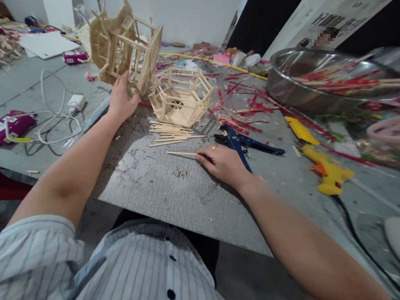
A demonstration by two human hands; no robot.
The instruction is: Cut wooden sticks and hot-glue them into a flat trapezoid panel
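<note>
My left hand [122, 100] grips the lower edge of a tall stick-built model [125, 46] and holds it tilted above the grey work board [168, 189]. A smaller hexagonal stick basket [181, 96] stands just right of it on the board. In front of the basket lies a small pile of loose wooden sticks [171, 134]. My right hand [223, 163] rests on the board with its fingers pinched on the end of a single wooden stick [181, 154]. Blue pliers [246, 144] lie just behind that hand.
A yellow glue gun [325, 170] with a black cord lies at the right. A metal bowl [319, 83] holds red and plain sticks. Red scraps litter the far table. A white charger with cable [75, 104] and a pink packet [6, 126] lie at the left.
</note>
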